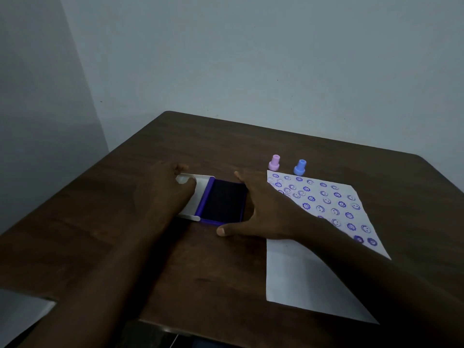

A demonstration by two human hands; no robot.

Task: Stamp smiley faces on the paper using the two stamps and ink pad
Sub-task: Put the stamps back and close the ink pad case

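Note:
The ink pad [226,200] lies open in the middle of the dark wooden table [175,136], its dark inked face up in a purple case. Its white lid [199,189] is folded out flat to the left. My left hand [163,192] grips the lid, thumb on top and fingertips over the far edge. My right hand [266,209] spans the pad's right side, with the thumb at the near edge and the fingers at the far edge. A pink stamp [274,163] and a blue stamp [300,167] stand upright just beyond the white paper [301,277], whose far half carries several blue smiley prints.
Grey walls close in behind and to the left of the table. My right forearm crosses over the paper's middle. The table's near edge runs along the bottom, with a pale floor patch [22,315] at the lower left.

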